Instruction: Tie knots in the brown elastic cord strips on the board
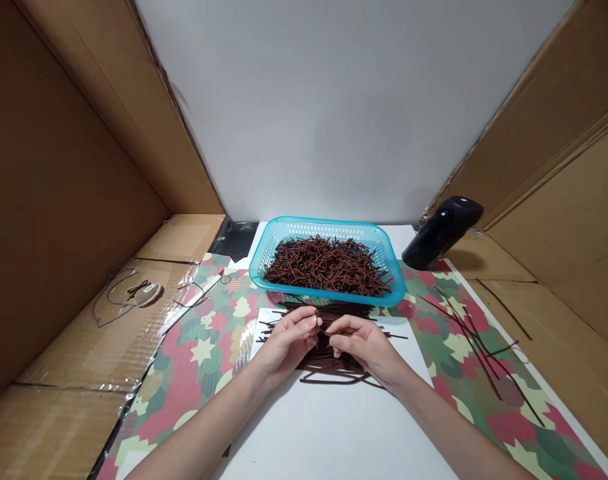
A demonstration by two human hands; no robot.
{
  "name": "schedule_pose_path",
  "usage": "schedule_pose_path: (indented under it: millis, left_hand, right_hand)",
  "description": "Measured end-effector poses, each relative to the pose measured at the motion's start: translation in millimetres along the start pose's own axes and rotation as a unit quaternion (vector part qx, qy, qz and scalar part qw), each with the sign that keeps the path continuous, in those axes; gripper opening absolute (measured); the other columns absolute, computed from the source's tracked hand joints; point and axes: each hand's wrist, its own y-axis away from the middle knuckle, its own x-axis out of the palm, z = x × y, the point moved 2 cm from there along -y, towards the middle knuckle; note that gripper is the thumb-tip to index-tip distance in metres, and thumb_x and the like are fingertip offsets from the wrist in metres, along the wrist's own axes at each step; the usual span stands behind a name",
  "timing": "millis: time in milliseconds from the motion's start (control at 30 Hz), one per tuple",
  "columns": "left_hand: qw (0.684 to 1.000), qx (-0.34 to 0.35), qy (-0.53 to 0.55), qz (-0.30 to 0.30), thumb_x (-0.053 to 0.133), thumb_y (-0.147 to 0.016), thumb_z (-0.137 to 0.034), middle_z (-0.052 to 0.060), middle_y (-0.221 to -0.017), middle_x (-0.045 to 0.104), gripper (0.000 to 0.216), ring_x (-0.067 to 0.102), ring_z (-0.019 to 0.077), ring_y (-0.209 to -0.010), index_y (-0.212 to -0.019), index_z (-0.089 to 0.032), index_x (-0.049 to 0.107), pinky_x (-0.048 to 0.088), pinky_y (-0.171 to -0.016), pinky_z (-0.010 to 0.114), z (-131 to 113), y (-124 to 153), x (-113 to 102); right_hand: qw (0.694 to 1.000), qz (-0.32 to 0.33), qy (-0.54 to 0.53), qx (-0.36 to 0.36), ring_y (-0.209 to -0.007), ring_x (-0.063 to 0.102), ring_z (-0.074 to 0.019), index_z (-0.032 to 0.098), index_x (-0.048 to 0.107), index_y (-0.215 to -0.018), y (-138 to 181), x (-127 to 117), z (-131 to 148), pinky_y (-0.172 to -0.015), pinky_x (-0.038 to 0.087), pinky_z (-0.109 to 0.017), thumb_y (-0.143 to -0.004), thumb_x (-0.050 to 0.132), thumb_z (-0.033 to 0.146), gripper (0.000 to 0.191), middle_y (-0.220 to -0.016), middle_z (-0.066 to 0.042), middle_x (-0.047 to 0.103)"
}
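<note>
My left hand is closed in a pinch, thumb against index finger; a tiny brown bit may show at the tips, too small to name. Facing it, my right hand has its fingers curled and its thumb near the index finger; what it holds, if anything, I cannot make out. Under both hands lies a pile of long thin dark-brown strips, partly hidden, on a white sheet. Just beyond stands a blue plastic basket holding many short, knotted-looking brown pieces.
Several loose brown strips lie on the patterned mat at right. A black cylindrical object leans behind them. Left are a white flat blade-like strip and a white oval device with a cord. Cardboard walls flank both sides.
</note>
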Motion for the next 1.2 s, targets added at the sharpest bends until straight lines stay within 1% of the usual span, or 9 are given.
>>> schedule_pose_path:
  millis: [100, 267, 467, 533, 633, 733, 867, 1067, 1200]
  left_hand:
    - [0.999, 0.006, 0.042, -0.018, 0.079, -0.064, -0.01, 0.001, -0.072, 0.066, 0.023, 0.052, 0.0041, -0.056, -0.083, -0.012, 0.066, 0.038, -0.056, 0.015, -4.3, 0.3, 1.1]
    - [0.998, 0.014, 0.051, -0.024, 0.078, -0.065, -0.009, 0.001, -0.073, 0.064, 0.023, 0.053, 0.0047, -0.059, -0.082, -0.013, 0.065, 0.04, -0.057, 0.015, -8.2, 1.5, 3.2]
    - [0.999, 0.006, 0.042, -0.024, 0.078, -0.065, -0.01, 0.001, -0.075, 0.066, 0.023, 0.054, 0.005, -0.06, -0.083, -0.013, 0.065, 0.04, -0.058, 0.014, -6.1, 0.1, 1.0]
    - [0.999, 0.001, 0.036, -0.016, 0.078, -0.065, -0.01, 0.002, -0.074, 0.067, 0.023, 0.054, 0.0047, -0.058, -0.084, -0.013, 0.065, 0.04, -0.057, 0.015, -4.7, 0.3, 0.8]
    - [1.0, -0.009, 0.01, 0.012, 0.079, -0.066, -0.012, 0.002, -0.071, 0.066, 0.024, 0.054, 0.0055, -0.058, -0.086, -0.013, 0.066, 0.039, -0.057, 0.016, -2.2, 1.9, 2.0]
    - [0.999, -0.021, -0.028, 0.036, 0.081, -0.063, -0.018, 0.002, -0.068, 0.066, 0.029, 0.057, 0.009, -0.062, -0.088, -0.013, 0.067, 0.04, -0.062, 0.02, 0.6, 4.2, 2.7]
    - [0.997, -0.041, -0.046, 0.043, 0.083, -0.061, -0.021, 0.001, -0.068, 0.066, 0.035, 0.059, 0.0105, -0.064, -0.092, -0.013, 0.07, 0.042, -0.067, 0.023, 3.6, 5.7, 2.3]
    - [0.997, -0.036, -0.057, 0.029, 0.083, -0.06, -0.021, 0.002, -0.065, 0.067, 0.024, 0.059, 0.0102, -0.062, -0.079, -0.012, 0.071, 0.042, -0.064, 0.022, 2.3, 4.9, 4.7]
    - [0.997, -0.038, -0.063, 0.027, 0.083, -0.06, -0.02, 0.003, -0.066, 0.069, 0.019, 0.06, 0.0102, -0.065, -0.073, -0.012, 0.071, 0.042, -0.064, 0.019, 2.9, 4.6, 4.1]
  right_hand:
    - [1.0, 0.002, 0.027, -0.001, -0.053, 0.056, -0.01, 0.015, 0.073, -0.068, 0.1, -1.8, 1.0, -0.054, 0.045, -0.022, -0.067, 0.079, 0.025, 0.012, -0.059, 0.001, 0.064]
    - [0.999, 0.009, 0.035, 0.007, -0.049, 0.056, -0.0097, 0.015, 0.073, -0.076, 1.0, -3.2, 0.6, -0.05, 0.046, -0.023, -0.074, 0.072, 0.038, 0.023, -0.059, 0.0, 0.065]
    - [0.999, 0.02, 0.031, 0.008, -0.04, 0.05, -0.0091, 0.017, 0.069, -0.073, 1.5, -2.3, 1.1, -0.04, 0.04, -0.02, -0.072, 0.075, 0.033, 0.018, -0.049, 0.002, 0.062]
    - [0.999, 0.015, 0.026, -0.018, -0.046, 0.05, -0.0082, 0.019, 0.069, -0.067, 2.8, -1.8, 5.3, -0.043, 0.04, -0.019, -0.069, 0.077, 0.031, 0.015, -0.058, 0.001, 0.063]
    - [0.998, 0.01, 0.018, -0.062, -0.064, 0.055, -0.0112, 0.022, 0.07, -0.061, 6.1, -0.9, 11.7, -0.058, 0.045, -0.023, -0.065, 0.08, 0.031, 0.014, -0.082, -0.001, 0.066]
    - [0.996, 0.051, -0.002, -0.071, -0.067, 0.058, -0.0148, 0.024, 0.072, -0.063, 9.1, 1.3, 12.8, -0.067, 0.047, -0.03, -0.066, 0.08, 0.032, 0.011, -0.085, -0.003, 0.069]
    - [0.994, 0.085, -0.02, -0.067, -0.057, 0.057, -0.0136, 0.024, 0.074, -0.065, 10.3, 3.6, 9.9, -0.059, 0.045, -0.03, -0.066, 0.08, 0.03, 0.009, -0.076, -0.003, 0.07]
    - [0.996, 0.062, -0.016, -0.066, -0.048, 0.053, -0.0102, 0.024, 0.075, -0.07, 7.6, 5.7, 9.0, -0.052, 0.042, -0.028, -0.069, 0.077, 0.033, 0.01, -0.078, -0.003, 0.07]
    - [0.998, 0.036, -0.008, -0.058, -0.039, 0.047, -0.0072, 0.023, 0.076, -0.068, 5.5, 3.4, 6.9, -0.04, 0.035, -0.023, -0.066, 0.079, 0.031, 0.008, -0.072, -0.002, 0.071]
